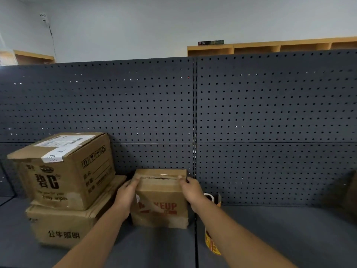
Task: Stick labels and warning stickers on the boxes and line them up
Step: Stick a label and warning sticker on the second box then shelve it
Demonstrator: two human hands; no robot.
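A small brown cardboard box (161, 202) with red print on its front stands on the dark shelf, its top flap slightly gaping. My left hand (126, 196) grips its upper left edge and my right hand (191, 192) grips its upper right edge. To the left, a larger box (63, 171) with a white label on top sits stacked on a flatter box (63, 227) with black characters. A roll of yellow and red warning sticker tape (211, 244) lies under my right forearm.
A dark pegboard wall (251, 117) backs the grey shelf (289, 229). A tape roll (210, 197) stands behind my right wrist. A dark object (349, 192) shows at the right edge. Wooden shelving (270, 47) rises beyond the pegboard.
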